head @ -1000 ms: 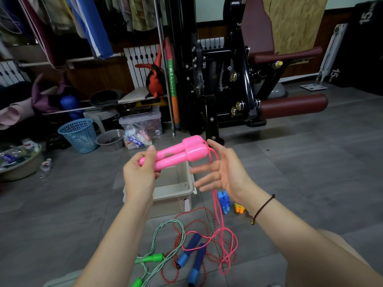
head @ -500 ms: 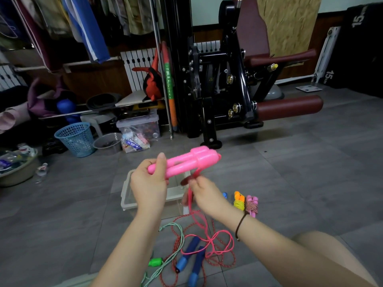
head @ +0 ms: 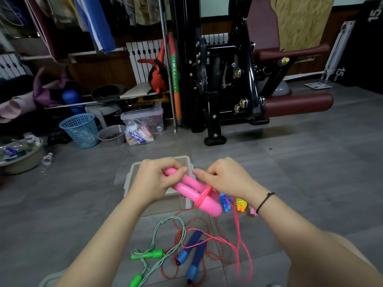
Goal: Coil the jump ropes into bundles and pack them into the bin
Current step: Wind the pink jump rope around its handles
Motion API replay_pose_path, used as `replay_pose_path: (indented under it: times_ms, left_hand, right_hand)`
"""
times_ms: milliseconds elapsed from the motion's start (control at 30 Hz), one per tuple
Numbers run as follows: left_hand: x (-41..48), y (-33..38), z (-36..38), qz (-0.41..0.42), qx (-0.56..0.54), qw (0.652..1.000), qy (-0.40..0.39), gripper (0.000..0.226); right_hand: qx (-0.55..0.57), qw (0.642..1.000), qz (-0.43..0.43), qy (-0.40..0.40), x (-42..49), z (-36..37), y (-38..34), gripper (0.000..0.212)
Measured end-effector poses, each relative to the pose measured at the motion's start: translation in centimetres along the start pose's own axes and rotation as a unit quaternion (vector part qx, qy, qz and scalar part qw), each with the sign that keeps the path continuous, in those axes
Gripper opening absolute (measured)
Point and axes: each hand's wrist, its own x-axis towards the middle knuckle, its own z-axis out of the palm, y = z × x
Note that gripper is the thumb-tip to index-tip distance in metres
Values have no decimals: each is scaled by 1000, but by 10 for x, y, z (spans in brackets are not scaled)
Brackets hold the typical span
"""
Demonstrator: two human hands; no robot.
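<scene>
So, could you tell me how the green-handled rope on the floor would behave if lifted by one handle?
Probably floppy: the green cord lies in loose curves, so it should dangle and trail. The green handle looks like light plastic and may roll if nudged.

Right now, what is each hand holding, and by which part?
The left hand grips the two pink handles together at their narrow ends; the right hand seems to pinch the pink cord where it loops round them.
</scene>
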Motion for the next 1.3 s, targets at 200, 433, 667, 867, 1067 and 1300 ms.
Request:
replay_pose_path:
  times_ms: [200,433,667,867,1067,1300]
  left_hand:
    - [-16,5,-7,-119,-222,967,-26,28]
    - [-17,-1,19,-211,-325,909,150,38]
    - [-5,-29,8,-248,-96,899,347,37]
    - [1,-44,-3,-79,170,949,254,37]
    - [-3,-48,15,37,205,971,118,41]
    - [-7,-30,6,-12,-6,998,55,43]
  right_hand:
    - [115,993,-36,-15,0,12,-7,66]
    - [509,845,153,-60,0,35,-21,38]
    - [483,851,175,-107,-3,64,-45,40]
    - [361,914,15,-186,-7,43,-42,19]
    - [245,967,19,-66,11,14,-15,30]
    - [282,958,27,-37,21,14,1,24]
